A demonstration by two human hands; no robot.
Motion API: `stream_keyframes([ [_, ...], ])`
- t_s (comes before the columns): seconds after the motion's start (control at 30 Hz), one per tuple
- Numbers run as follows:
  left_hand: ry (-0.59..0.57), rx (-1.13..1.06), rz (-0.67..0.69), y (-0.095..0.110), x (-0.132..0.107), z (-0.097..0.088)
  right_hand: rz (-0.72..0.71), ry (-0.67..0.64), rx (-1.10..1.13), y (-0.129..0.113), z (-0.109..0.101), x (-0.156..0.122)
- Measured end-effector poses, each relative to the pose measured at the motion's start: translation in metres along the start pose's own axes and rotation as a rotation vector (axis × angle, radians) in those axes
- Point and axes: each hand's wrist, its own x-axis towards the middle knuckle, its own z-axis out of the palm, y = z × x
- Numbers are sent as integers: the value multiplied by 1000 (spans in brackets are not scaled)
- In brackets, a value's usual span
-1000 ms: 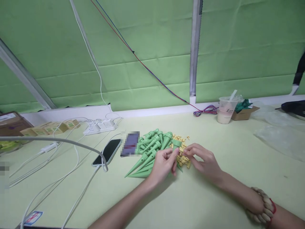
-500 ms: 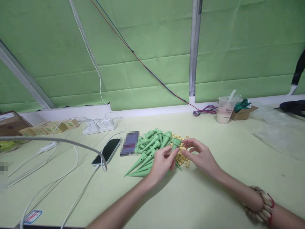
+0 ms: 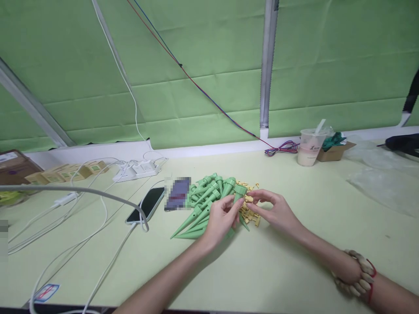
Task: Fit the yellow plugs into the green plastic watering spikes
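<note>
My left hand [image 3: 218, 220] is closed round a green plastic watering spike [image 3: 240, 190], its wide capped end up. Thumb and fingers of my right hand [image 3: 278, 212] pinch a small yellow plug [image 3: 249, 199] against the side of this spike, just under the cap. How deep the plug sits in the spike is hidden by the fingers. Left of and behind my left hand lies a heap of green spikes [image 3: 209, 192], most with pointed ends toward me. Loose yellow plugs [image 3: 253, 217] are spread under and behind my hands.
Two phones, one dark-screened [image 3: 149, 205] and one blurred out [image 3: 177, 194], lie left of the heap. White cables run from a power strip [image 3: 135, 170] across the table's left side. A drink cup [image 3: 309, 148], small carton [image 3: 332, 153] and plastic bags [image 3: 379, 183] stand or lie at right.
The right fingers and the yellow plug have shifted very slightly against the spike. Both hands keep their hold, and the view has tilted a little.
</note>
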Motion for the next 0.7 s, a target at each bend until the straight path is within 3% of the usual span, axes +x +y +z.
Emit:
stream_keyframes([
  [0.7, -10, 2, -2, -2, 1, 1, 102, -76, 81, 0, -4, 5],
])
